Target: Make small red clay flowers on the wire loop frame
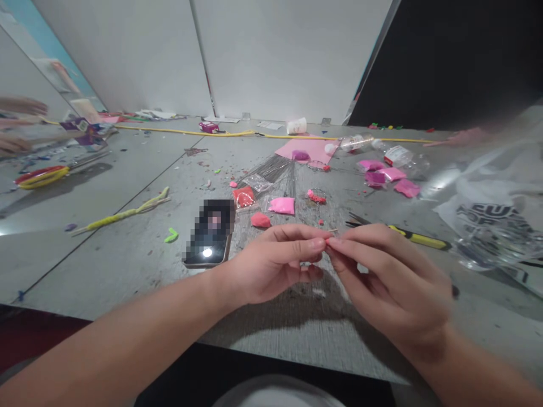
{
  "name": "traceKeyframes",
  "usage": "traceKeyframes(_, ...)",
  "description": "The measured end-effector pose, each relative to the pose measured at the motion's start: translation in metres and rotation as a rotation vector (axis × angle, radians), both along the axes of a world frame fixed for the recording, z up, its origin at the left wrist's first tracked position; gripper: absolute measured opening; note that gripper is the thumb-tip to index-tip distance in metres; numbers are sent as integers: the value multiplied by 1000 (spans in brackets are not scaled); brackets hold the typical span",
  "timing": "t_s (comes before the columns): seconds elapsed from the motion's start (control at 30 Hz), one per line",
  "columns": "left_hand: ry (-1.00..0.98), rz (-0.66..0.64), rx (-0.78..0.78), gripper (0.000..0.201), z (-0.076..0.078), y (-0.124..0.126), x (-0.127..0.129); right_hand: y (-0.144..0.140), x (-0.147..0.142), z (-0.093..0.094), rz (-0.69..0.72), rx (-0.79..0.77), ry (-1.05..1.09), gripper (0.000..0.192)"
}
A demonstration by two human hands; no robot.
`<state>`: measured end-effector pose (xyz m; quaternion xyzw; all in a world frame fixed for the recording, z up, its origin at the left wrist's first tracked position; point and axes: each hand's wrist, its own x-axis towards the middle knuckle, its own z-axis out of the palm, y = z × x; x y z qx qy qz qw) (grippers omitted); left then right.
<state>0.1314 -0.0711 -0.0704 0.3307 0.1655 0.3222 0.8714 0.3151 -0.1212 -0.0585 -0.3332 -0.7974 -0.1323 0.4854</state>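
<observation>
My left hand is closed in a pinch above the table, and a thin pale stick pokes out beyond its fingertips. A tiny red bit of modelling clay shows where the fingertips of both hands meet. My right hand pinches at that bit, thumb and fingers together. Just past the hands lie a larger red lump of clay, a bracelet-like ring with red clay pieces, a pink clay packet and a red clay packet.
A phone lies left of my hands. Beyond my right hand are a yellow-and-black cutter and a clear plastic bag. Pink packets and plastic bottles lie further back. Scissors and another person's hands are at left.
</observation>
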Motion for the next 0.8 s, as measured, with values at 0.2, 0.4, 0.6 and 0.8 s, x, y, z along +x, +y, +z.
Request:
traceKeyframes(0.2,-17,5,1,18,-1,-1,-1,2,-5,0,-37,-21,103,37)
traceKeyframes(0.4,-29,-6,19,16,-3,-1,-3,-2,-9,1,-62,-112,182,28)
traceKeyframes(0.6,-50,-25,49,13,-2,-5,-4,-11,-8,7,-21,-222,152,23)
traceKeyframes(0.8,-71,-30,99,9,-1,-5,-4,-13,-6,9,-31,-187,90,23)
